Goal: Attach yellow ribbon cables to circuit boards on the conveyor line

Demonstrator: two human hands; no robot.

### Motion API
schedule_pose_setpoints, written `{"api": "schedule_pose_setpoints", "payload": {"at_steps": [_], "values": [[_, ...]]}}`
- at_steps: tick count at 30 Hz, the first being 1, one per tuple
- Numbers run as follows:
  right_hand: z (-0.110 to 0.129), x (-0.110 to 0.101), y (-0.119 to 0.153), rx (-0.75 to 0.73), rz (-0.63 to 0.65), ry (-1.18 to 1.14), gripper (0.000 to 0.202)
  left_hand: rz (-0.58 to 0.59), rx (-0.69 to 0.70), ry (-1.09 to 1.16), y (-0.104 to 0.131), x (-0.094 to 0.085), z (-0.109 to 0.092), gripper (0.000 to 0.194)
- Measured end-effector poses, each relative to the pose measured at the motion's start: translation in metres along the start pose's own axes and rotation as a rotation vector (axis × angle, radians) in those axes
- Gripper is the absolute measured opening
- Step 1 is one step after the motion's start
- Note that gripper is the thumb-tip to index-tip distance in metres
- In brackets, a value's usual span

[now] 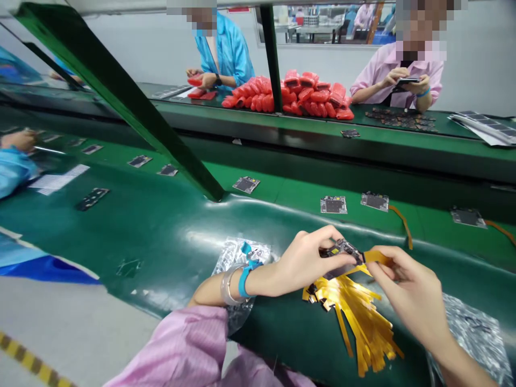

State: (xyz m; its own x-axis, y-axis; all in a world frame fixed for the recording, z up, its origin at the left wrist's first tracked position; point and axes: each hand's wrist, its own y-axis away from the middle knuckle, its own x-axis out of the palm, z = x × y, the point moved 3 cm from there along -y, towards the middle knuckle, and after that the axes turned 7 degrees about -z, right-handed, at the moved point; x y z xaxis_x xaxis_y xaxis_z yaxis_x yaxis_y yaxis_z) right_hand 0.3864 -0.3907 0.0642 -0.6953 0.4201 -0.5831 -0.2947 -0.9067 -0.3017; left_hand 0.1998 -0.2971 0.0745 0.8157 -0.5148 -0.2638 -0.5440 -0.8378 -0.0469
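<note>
My left hand (pixel 308 258) pinches a small circuit board (pixel 341 252) by its edges, above the green mat. Between the fingertips of my right hand (pixel 407 285) is an orange flex cable (pixel 377 257), its dark end against the board's right edge; I cannot tell whether it is plugged in. Beneath both hands lies a fanned pile of loose flex cables (pixel 363 322) with dark connector ends toward the left. A blue wrist strap (pixel 244 279) and a clear bangle circle my left wrist.
Along the green belt (pixel 290 191) lie several circuit boards (pixel 334 205), two with orange cables attached. Clear plastic bags (pixel 475 333) flank my arms. A slanted green post (pixel 121 97) crosses the left. Beyond, two people sit near heaped red packets (pixel 318 97); another person's hand (pixel 19 141) is at left.
</note>
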Motion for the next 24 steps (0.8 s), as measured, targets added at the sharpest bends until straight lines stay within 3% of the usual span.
{"api": "schedule_pose_setpoints", "payload": {"at_steps": [4, 12, 16, 21, 24], "values": [[0.004, 0.001, 0.001, -0.079, 0.031, 0.015, 0.008, -0.035, 0.074, -0.069, 0.008, 0.000, -0.006, 0.027], [0.016, 0.006, 0.014, -0.312, -0.117, 0.165, 0.016, -0.114, 0.194, -0.126, 0.013, 0.004, -0.006, 0.024], [0.020, 0.008, 0.021, -0.279, -0.153, 0.220, 0.010, -0.105, 0.222, -0.091, 0.018, 0.008, 0.000, 0.022], [0.020, 0.004, 0.024, -0.282, -0.102, 0.124, 0.010, -0.096, 0.034, 0.127, 0.006, 0.007, 0.005, 0.020], [0.012, -0.005, 0.021, -0.080, -0.067, -0.093, 0.019, -0.041, -0.078, 0.263, -0.005, 0.003, 0.004, 0.024]]}}
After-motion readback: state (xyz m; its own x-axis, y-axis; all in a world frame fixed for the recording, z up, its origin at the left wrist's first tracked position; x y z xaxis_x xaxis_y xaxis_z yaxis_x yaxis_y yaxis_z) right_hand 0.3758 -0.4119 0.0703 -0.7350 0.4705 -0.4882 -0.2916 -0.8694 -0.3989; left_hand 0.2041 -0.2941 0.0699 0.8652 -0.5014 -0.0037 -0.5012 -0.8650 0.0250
